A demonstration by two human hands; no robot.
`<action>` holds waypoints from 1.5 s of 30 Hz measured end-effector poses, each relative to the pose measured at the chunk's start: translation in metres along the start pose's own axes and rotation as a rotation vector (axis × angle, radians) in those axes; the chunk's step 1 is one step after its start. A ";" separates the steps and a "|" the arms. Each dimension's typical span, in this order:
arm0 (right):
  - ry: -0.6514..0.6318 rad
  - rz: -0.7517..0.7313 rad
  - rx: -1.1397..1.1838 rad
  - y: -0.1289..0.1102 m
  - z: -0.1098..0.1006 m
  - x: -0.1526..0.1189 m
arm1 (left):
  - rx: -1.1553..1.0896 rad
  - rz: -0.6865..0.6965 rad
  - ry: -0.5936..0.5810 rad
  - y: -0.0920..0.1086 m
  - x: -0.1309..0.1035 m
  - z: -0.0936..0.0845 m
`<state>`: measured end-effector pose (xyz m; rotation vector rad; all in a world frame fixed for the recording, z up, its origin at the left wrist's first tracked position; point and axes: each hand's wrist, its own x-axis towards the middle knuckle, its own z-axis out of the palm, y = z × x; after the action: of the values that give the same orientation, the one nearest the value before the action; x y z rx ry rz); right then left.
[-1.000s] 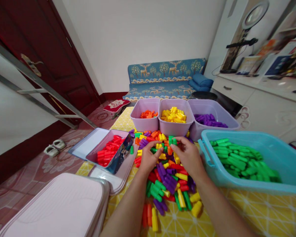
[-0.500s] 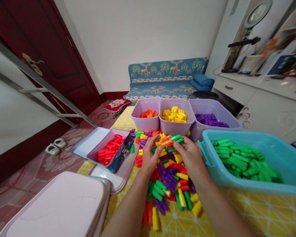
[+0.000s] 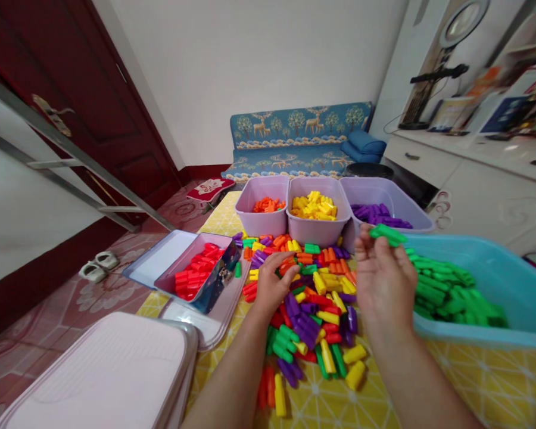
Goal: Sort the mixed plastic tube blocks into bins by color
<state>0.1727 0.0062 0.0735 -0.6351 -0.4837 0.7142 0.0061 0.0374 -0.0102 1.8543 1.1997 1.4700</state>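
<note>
My right hand (image 3: 384, 283) is raised at the near-left edge of the blue bin (image 3: 477, 247), its fingers closed on a green plastic piece (image 3: 388, 235). Inside that bin lies a heap of similar green pieces (image 3: 451, 292). Over the left side of a mixed pile of coloured plastic pieces (image 3: 306, 325), my left hand (image 3: 271, 283) has thumb and fingers curved but apart, and I see nothing between them. The pile mixes red, orange, yellow, green and purple tube-like pieces, some side by side. It spreads over the yellow patterned tablecloth (image 3: 321, 405).
Three lilac bins stand behind the pile, holding orange pieces (image 3: 268, 205), yellow pieces (image 3: 315, 207) and purple pieces (image 3: 379, 215). At left, an open box (image 3: 223, 274) contains red pieces (image 3: 199, 271). Stacked pale lids (image 3: 98, 369) lie front left. A metal ladder (image 3: 71, 149) leans beyond.
My hands have moved apart from above the pile, where they held joined orange and green pieces. My right hand has gone right and up with a green piece; my left hand stays over the pile.
</note>
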 end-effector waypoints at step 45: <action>-0.794 0.310 -0.611 0.059 -0.030 -0.011 | -0.091 -0.043 -0.059 0.003 0.000 -0.001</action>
<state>0.1575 0.0221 0.0100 -1.0029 -1.3913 1.1261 0.0063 0.0360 -0.0069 1.7877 1.1191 1.4128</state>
